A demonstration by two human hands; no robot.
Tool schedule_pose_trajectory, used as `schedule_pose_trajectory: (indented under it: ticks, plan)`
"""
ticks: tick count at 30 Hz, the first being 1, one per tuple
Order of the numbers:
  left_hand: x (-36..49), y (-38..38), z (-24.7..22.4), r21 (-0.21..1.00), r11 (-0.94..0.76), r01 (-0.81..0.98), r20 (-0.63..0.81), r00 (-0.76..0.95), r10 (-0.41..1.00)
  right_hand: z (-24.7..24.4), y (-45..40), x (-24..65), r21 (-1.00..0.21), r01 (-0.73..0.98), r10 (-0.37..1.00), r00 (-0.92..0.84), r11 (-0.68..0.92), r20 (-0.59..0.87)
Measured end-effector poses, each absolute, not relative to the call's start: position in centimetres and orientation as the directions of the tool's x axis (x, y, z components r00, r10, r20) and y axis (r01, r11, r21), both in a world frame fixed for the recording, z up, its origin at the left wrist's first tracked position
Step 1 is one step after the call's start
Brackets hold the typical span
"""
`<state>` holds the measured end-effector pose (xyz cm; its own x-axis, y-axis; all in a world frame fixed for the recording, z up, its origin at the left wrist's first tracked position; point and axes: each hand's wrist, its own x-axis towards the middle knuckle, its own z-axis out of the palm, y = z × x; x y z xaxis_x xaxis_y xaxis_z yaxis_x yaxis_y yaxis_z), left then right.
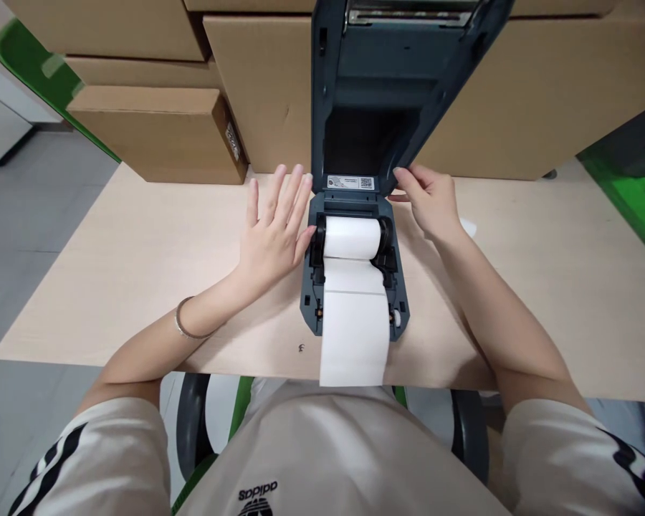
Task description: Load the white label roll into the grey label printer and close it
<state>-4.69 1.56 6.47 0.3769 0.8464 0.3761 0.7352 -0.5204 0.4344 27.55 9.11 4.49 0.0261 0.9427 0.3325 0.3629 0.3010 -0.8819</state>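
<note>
A dark label printer (307, 301) stands on the table with its lid (379, 72) raised. Inside it lies a roll of white labels (352, 238), and a white label strip (355, 330) runs from it over the printer's front to the table edge. My left hand (271, 240) is spread at the printer's left side, its thumb touching the side by the roll holder. At the right, my right hand (430, 197) pinches the lid's lower right edge near the hinge, thumb on the edge and other fingers partly hidden behind it.
Cardboard boxes (269, 86) line the back of the wooden table (140, 272), with a smaller box (150, 136) at the back left. A small white scrap (468, 227) lies right of my right wrist. Green and dark objects (628, 193) are at the far right.
</note>
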Motion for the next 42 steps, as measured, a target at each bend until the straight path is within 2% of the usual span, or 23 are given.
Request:
schedule_pose_trajectory:
  ticks: [3,7,11,13,15,18,22,26,29,34,37,42]
  plan:
    - [-5.1,1.8,5.6,0.452,-0.479,0.753,0.399,0.31,0.863,3.9,9.5,27.7,-0.892,0.363,0.951,0.051,0.268,0.306]
    - [-5.6,2.3,4.2,0.447,-0.517,0.73,0.401,0.354,0.845,3.9,9.6,28.2,-0.841,0.453,0.938,0.028,0.295,0.344]
    - [-5.9,2.6,3.6,0.435,-0.533,0.726,0.401,0.375,0.836,5.7,8.1,28.2,-0.634,0.701,0.868,0.044,0.326,0.495]
    - [-5.9,2.6,3.7,0.429,-0.541,0.724,0.406,0.38,0.831,7.3,6.7,27.8,-0.53,0.778,0.851,-0.012,0.338,0.525]
    - [-5.9,2.7,3.9,0.423,-0.553,0.718,0.405,0.396,0.824,8.8,5.1,27.1,-0.426,0.817,0.852,-0.144,0.39,0.503]
    - [-5.9,2.9,4.0,0.419,-0.55,0.722,0.379,0.412,0.829,10.2,3.3,25.6,-0.288,0.815,0.84,-0.383,0.503,0.383]
    - [-5.9,2.9,4.1,0.422,-0.539,0.729,0.266,0.469,0.842,9.5,2.8,23.9,-0.22,0.754,0.785,-0.587,0.62,0.2]
    - [-5.0,2.1,4.8,0.48,-0.465,0.744,0.076,0.492,0.867,8.1,3.2,23.0,-0.126,0.763,0.773,-0.625,0.634,0.11]
    - [-3.8,1.3,6.5,0.501,-0.317,0.806,-0.082,0.408,0.909,7.8,3.1,22.7,-0.074,0.79,0.793,-0.602,0.608,0.088]
    - [-2.2,0.4,9.4,0.378,-0.244,0.893,-0.268,0.357,0.895,8.2,2.8,22.2,-0.048,0.81,0.812,-0.581,0.584,0.062]
    - [-1.7,0.2,10.0,0.349,-0.254,0.902,-0.319,0.369,0.873,8.2,3.1,22.2,-0.059,0.807,0.809,-0.585,0.588,0.058]
    - [-1.4,0.1,10.0,0.321,-0.248,0.914,-0.336,0.355,0.872,7.8,3.4,22.5,-0.064,0.768,0.767,-0.624,0.637,0.152]
